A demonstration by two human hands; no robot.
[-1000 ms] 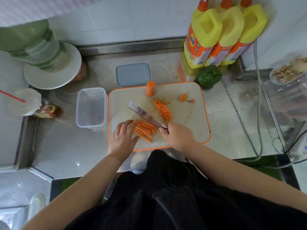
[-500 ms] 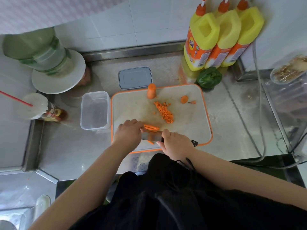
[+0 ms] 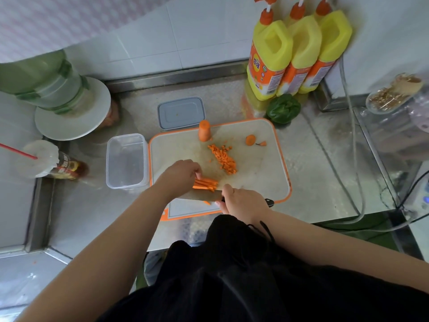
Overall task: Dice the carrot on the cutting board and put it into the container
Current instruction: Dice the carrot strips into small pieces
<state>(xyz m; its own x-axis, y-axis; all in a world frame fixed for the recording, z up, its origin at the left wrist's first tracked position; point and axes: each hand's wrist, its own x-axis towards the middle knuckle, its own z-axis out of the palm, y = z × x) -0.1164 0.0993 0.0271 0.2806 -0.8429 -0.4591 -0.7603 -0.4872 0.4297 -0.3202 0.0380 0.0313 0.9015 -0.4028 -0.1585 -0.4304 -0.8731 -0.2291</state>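
- A second ago my knife [image 3: 199, 195] lay angled across the sticks, tip toward the far left of the cutting board [image 3: 257, 175]; now the blade lies flat along the near side of the carrot sticks [image 3: 205, 184], squaring them into one tight bundle.
- My left hand [image 3: 178, 175] has moved from resting loosely over the sticks to gripping their left end, fingers curled down onto them.
- My right hand [image 3: 243, 202] is wrapped firmly around the knife handle, whose dark butt pokes out to the right.
- To me this means the bundle is lined up and the next crosswise cuts can begin.
- The diced carrot [image 3: 222, 159] sits in a heap mid-board, unchanged, just beyond the sticks.
- An uncut carrot chunk [image 3: 204, 130] stands upright at the far edge, with a trimmed end slice [image 3: 250, 139] to its right.
- The container [image 3: 126, 160] waits just left of the board; apart from a few specks I cannot make out, nothing is in it yet, so the transfer is not yet started.
- Its lid [image 3: 181, 112] lies behind the board.
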